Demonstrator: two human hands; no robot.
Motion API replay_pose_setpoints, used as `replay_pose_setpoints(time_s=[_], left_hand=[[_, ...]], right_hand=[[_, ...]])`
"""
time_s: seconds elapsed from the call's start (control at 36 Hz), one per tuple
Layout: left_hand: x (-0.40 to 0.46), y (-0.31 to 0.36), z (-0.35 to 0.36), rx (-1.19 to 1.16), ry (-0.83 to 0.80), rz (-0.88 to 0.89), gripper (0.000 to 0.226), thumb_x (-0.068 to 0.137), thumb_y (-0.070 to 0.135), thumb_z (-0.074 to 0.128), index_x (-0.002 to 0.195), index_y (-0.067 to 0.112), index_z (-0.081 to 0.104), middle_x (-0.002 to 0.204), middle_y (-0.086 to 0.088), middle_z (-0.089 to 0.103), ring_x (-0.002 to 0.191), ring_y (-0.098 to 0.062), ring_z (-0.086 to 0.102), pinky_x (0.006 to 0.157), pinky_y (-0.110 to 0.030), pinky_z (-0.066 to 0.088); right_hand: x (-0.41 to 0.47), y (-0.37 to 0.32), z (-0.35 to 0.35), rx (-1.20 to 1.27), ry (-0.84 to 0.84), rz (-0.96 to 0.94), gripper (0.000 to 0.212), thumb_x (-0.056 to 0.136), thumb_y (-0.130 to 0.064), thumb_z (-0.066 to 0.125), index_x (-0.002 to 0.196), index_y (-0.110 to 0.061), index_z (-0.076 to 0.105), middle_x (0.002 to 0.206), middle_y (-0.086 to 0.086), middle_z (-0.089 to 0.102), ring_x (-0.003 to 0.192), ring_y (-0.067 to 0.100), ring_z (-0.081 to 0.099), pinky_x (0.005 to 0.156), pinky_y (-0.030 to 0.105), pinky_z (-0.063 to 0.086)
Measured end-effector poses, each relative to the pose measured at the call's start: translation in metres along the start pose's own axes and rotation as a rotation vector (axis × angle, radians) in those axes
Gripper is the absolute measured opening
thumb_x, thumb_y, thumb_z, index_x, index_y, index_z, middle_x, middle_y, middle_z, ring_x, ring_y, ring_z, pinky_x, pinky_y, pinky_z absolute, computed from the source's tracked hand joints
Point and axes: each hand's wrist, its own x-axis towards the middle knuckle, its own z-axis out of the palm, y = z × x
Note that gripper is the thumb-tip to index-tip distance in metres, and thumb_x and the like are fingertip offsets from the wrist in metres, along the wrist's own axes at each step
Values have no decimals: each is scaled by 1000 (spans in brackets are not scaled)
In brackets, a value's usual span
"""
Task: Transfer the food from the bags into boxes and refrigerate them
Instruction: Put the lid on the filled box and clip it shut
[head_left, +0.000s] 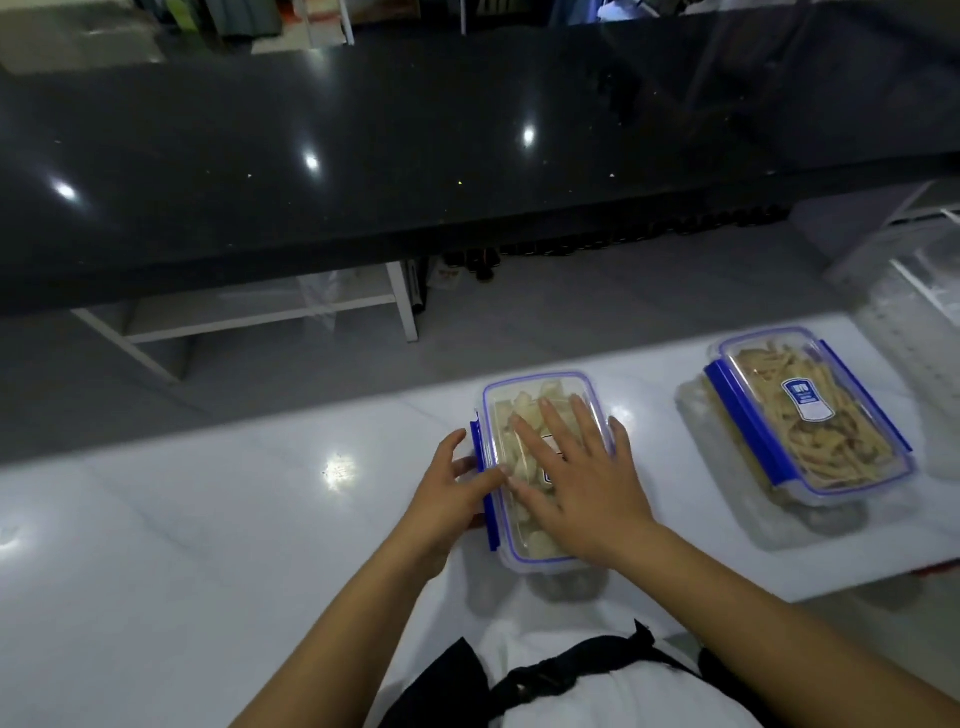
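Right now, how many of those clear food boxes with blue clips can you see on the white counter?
2. One box sits in front of the person, under both hands. The other box stands apart to its right, lid on. None else shows.

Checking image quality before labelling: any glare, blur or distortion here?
Head view: bright ceiling-light glare spots on the white counter and the black countertop; wide-angle bending at the edges; the right hand and the near box slightly soft.
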Motion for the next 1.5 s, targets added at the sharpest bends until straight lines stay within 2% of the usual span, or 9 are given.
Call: replay_pose_setpoints(time_s=[0.28,0.53,0.61,0.69,0.78,0.83,0.97,1.11,1.5], left_hand=[[10,-2,0,162,96,106,59,87,23,77,141,29,53,99,-1,69,85,-17,72,56,-27,59],[7,-7,7,309,133,194,54,93,31,69,143,36,49,104,12,61,89,-12,65,53,-21,58],[6,-9,8,220,119,160,54,93,28,70,141,39,48,106,14,60,91,-11,65,50,-23,56],[4,-9,6,115,88,114,56,93,24,71,140,41,47,109,13,62,92,-12,66,49,-25,55],[4,-10,6,70,78,96,57,93,24,71,141,41,46,110,13,63,93,-12,67,48,-26,55],[4,-11,6,62,79,91,58,93,24,71,142,41,45,110,13,63,94,-13,67,48,-27,56],[4,-13,7,57,89,98,56,93,25,70,140,43,46,113,13,63,95,-14,68,49,-29,57],[4,-14,9,74,101,107,58,93,27,69,143,43,43,108,19,61,93,-12,67,50,-29,57],[-1,-19,7,115,22,85,69,92,19,72,142,51,37,113,19,57,97,-16,67,52,-29,57]], right_hand=[[3,7,10,-29,36,-24,65,90,-68,-9,150,-47,-21,164,-11,-22,148,19,-29,119,55,-11],[3,6,11,-2,68,-40,65,92,-68,1,151,-48,-14,166,-10,-14,150,19,-22,120,55,-8],[1,8,3,261,212,2,67,94,-61,35,155,-45,11,167,-7,1,153,18,-7,121,49,2],[2,22,-8,735,308,313,77,90,-35,67,152,-45,23,165,-5,13,151,22,16,116,46,25],[3,46,-24,1206,52,618,83,88,-22,73,152,-44,25,156,3,36,120,23,54,84,41,53],[2,61,-30,1314,-125,651,85,86,-21,76,151,-41,27,144,8,51,102,24,62,69,38,54],[-1,79,-36,1171,-109,595,89,78,-17,82,146,-43,32,112,-1,67,97,23,68,61,32,56],[-5,68,-32,1099,-76,499,62,82,-6,77,136,-26,54,95,-3,75,77,15,74,55,26,57],[-13,62,-22,1043,91,470,53,88,-12,72,136,-29,58,102,-13,67,92,11,66,67,32,59]])
